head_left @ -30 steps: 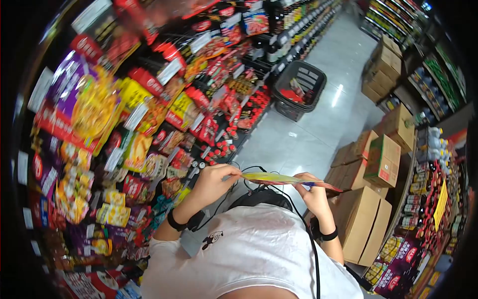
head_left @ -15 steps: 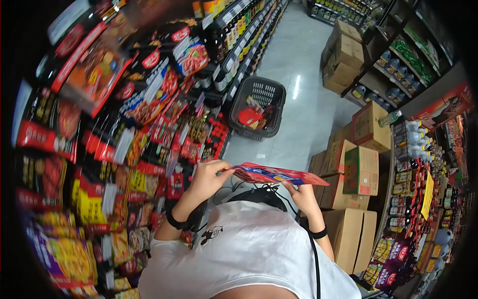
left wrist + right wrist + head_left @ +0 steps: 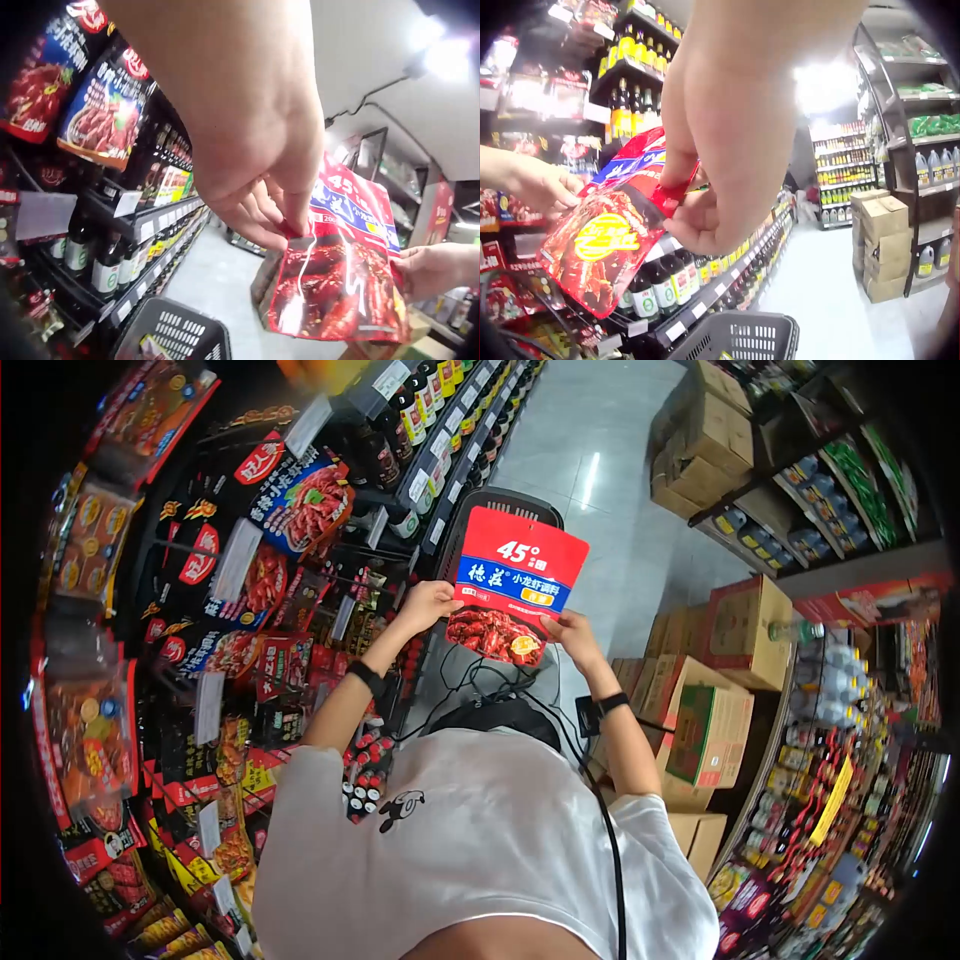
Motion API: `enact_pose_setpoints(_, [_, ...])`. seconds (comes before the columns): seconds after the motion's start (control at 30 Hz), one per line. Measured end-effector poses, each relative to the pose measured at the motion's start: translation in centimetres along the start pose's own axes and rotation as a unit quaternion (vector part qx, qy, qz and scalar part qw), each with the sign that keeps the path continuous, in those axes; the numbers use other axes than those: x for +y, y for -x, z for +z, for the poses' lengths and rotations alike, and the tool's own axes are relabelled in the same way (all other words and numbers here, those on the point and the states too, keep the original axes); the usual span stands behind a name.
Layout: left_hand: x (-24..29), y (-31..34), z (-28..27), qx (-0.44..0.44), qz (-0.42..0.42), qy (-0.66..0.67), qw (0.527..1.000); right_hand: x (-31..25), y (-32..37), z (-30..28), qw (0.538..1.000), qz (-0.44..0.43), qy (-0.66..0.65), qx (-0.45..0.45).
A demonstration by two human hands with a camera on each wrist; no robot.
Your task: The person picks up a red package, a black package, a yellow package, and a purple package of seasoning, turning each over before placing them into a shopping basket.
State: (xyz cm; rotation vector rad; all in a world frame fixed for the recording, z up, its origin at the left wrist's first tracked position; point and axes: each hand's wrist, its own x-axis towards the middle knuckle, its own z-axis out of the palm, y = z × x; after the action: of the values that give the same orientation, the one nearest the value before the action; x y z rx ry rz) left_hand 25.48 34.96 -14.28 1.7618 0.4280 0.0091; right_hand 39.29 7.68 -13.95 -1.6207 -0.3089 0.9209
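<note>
Beyond the white shirt (image 3: 490, 840), the left hand (image 3: 430, 606) pinches the red packet (image 3: 515, 585) at its eight o'clock edge, the right hand (image 3: 573, 637) at four; the packet (a bold "45°" on it) sits at twelve. Behind it: the basket (image 3: 500, 500), cartons (image 3: 748, 630) at two, bottles (image 3: 378, 458) near eleven.
</note>
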Motion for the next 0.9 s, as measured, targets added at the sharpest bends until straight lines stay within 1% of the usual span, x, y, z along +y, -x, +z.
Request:
enact_pose_setpoints(0.03, [-2.1, -2.1, 0.6, 0.028, -0.032, 0.057, 0.997, 1.3, -3.1, -0.9, 1.000, 0.020, 0.002, -0.015])
enact_pose_setpoints(0.13, [-7.2, -6.9, 2.1, 0.079, -0.112, 0.063, 0.989, 5.0, -11.2, -3.2, 0.995, 0.075, 0.027, -0.066])
enact_pose_setpoints(0.17, [-10.1, -8.3, 2.6, 0.093, -0.138, 0.084, 0.982, 6.0, -13.8, -4.1, 0.992, 0.086, 0.047, -0.082])
enact_pose_setpoints(0.2, [-9.8, -9.2, 3.6, 0.138, -0.183, 0.061, 0.971, 6.2, -16.1, -4.8, 0.988, 0.096, 0.066, -0.097])
enact_pose_setpoints(0.23, [-11.5, -10.3, 4.3, 0.134, -0.197, 0.076, 0.968, 6.5, -17.7, -5.2, 0.988, 0.108, 0.035, -0.104])
enact_pose_setpoints(0.27, [-13.4, -11.2, 4.7, 0.127, -0.212, 0.089, 0.965, 7.0, -19.1, -5.6, 0.984, 0.118, 0.075, -0.114])
enact_pose_setpoints(0.33, [-13.3, -12.9, 5.7, 0.144, -0.250, 0.065, 0.955, 8.9, -23.0, -6.4, 0.970, 0.128, 0.158, -0.135])
enact_pose_setpoints(0.37, [-13.9, -13.9, 6.0, 0.142, -0.241, -0.006, 0.960, 9.8, -24.1, -6.6, 0.974, 0.152, 0.112, -0.126])
enact_pose_setpoints(0.4, [-15.1, -14.7, 6.5, 0.151, -0.238, -0.001, 0.959, 11.0, -25.8, -6.5, 0.973, 0.170, 0.102, -0.119])
enact_pose_setpoints(0.47, [-18.3, -16.1, 7.8, 0.138, -0.277, 0.006, 0.951, 14.1, -27.9, -6.9, 0.967, 0.216, 0.087, -0.104])
enact_pose_setpoints(0.5, [-19.9, -16.9, 8.7, 0.152, -0.305, 0.014, 0.940, 18.5, -29.8, -6.9, 0.955, 0.219, 0.169, -0.107])
enact_pose_setpoints(0.57, [-23.1, -17.5, 10.8, 0.172, -0.359, 0.030, 0.917, 21.3, -31.2, -6.8, 0.934, 0.274, 0.196, -0.115])
enact_pose_setpoints(0.6, [-24.5, -18.2, 11.4, 0.152, -0.368, -0.033, 0.917, 22.8, -32.0, -6.8, 0.923, 0.300, 0.210, -0.118])
enact_pose_setpoints(0.63, [-25.1, -18.4, 12.1, 0.130, -0.376, -0.093, 0.913, 25.0, -32.5, -7.1, 0.927, 0.256, 0.226, -0.154])
enact_pose_setpoints(0.67, [-25.8, -18.6, 12.7, 0.106, -0.382, -0.152, 0.905, 27.2, -32.8, -7.1, 0.936, 0.243, 0.204, -0.153])
enact_pose_setpoints(0.7, [-27.0, -18.7, 13.2, 0.105, -0.438, -0.077, 0.889, 28.6, -33.0, -6.9, 0.944, 0.228, 0.182, -0.153])
enact_pose_setpoints(0.73, [-28.1, -18.6, 14.2, 0.135, -0.436, -0.064, 0.887, 30.0, -32.8, -6.8, 0.951, 0.215, 0.160, -0.155])
enact_pose_setpoints(0.77, [-29.1, -18.6, 15.0, 0.165, -0.432, -0.054, 0.885, 31.1, -32.7, -7.1, 0.929, 0.265, 0.211, -0.153])
enact_pose_setpoints(0.8, [-30.5, -18.6, 15.7, 0.196, -0.427, -0.044, 0.882, 31.9, -32.7, -7.0, 0.928, 0.270, 0.214, -0.143])
enact_pose_setpoints(0.83, [-31.7, -18.6, 16.4, 0.212, -0.432, -0.007, 0.877, 32.5, -32.7, -6.8, 0.928, 0.274, 0.217, -0.131])
enact_pose_setpoints(0.87, [-33.0, -18.4, 16.7, 0.204, -0.430, -0.012, 0.879, 33.1, -32.8, -6.7, 0.927, 0.277, 0.221, -0.120])
enact_pose_setpoints(0.9, [-32.8, -18.7, 16.4, 0.198, -0.428, -0.018, 0.882, 32.7, -33.1, -6.6, 0.926, 0.283, 0.214, -0.127])
